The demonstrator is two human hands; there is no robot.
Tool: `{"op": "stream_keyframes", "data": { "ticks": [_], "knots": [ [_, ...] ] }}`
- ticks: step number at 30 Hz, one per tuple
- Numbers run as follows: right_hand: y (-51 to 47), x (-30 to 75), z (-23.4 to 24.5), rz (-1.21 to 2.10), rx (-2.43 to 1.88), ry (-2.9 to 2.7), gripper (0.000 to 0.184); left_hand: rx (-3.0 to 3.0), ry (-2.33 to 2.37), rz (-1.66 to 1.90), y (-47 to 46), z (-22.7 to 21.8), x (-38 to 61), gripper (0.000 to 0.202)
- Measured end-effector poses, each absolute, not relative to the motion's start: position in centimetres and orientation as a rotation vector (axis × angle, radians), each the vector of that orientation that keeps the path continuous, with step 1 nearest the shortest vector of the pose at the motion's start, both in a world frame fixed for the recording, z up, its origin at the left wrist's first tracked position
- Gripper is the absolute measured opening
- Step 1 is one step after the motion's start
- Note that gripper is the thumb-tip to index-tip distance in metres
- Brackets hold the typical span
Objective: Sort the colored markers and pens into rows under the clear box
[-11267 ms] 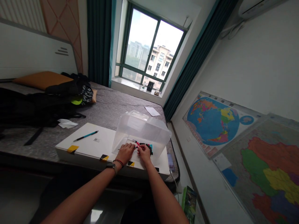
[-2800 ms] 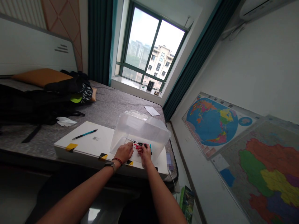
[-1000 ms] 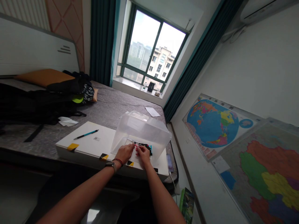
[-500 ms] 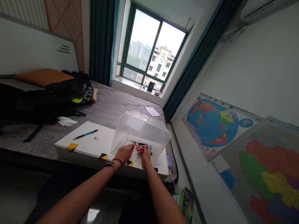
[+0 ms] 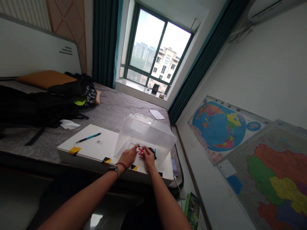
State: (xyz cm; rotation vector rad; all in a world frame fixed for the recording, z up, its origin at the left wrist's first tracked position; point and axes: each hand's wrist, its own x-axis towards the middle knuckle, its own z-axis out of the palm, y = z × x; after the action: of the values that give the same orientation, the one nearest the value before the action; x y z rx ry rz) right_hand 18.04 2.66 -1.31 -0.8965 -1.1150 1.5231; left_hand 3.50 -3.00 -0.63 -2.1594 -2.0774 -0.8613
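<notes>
Two hands worked close together at lower centre of frame, at the mouth of a translucent plastic bin [image 5: 147, 129] tipped on its side. Left hand [image 5: 129, 156]: fingers bent, tips drawn in beside a small red piece [image 5: 140, 149]; could not tell whether they gripped anything. Right hand [image 5: 148, 157]: thumb and fingers pinched on that red piece, between the two hands. Just beyond the right hand, inside the bin, lay black and teal pens [image 5: 155, 153], partly hidden by its fingers. Bin stood on a flat white box [image 5: 96, 150] with yellow-and-black tape tabs at its near edge. One blue-and-black pen [image 5: 88, 137] lay slantwise on the box, left of the bin, well apart from both hands. Box rested on a grey bed [image 5: 122, 103]. Crumpled white tissue [image 5: 69, 124] left of centre; white paper sheet [image 5: 156, 114] beyond the bin.
</notes>
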Motion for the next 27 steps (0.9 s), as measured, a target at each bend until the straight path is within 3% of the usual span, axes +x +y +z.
{"op": "stream_keyframes", "data": {
  "ticks": [7,20,27],
  "knots": [
    [2.49,18.02,-1.29,1.508,-0.91,-1.205,0.043,-2.171,-2.034,-1.025,-2.87,-1.05,3.23,0.041],
    [2.21,18.22,-1.05,1.313,-0.951,-1.618,0.033,-2.315,-1.956,-0.897,-2.51,-1.59,3.0,0.023],
    [3.08,18.33,-1.88,1.421,-0.966,-1.315,0.031,-2.201,-1.995,-1.058,-2.56,-1.52,3.12,0.029]
  ]
}}
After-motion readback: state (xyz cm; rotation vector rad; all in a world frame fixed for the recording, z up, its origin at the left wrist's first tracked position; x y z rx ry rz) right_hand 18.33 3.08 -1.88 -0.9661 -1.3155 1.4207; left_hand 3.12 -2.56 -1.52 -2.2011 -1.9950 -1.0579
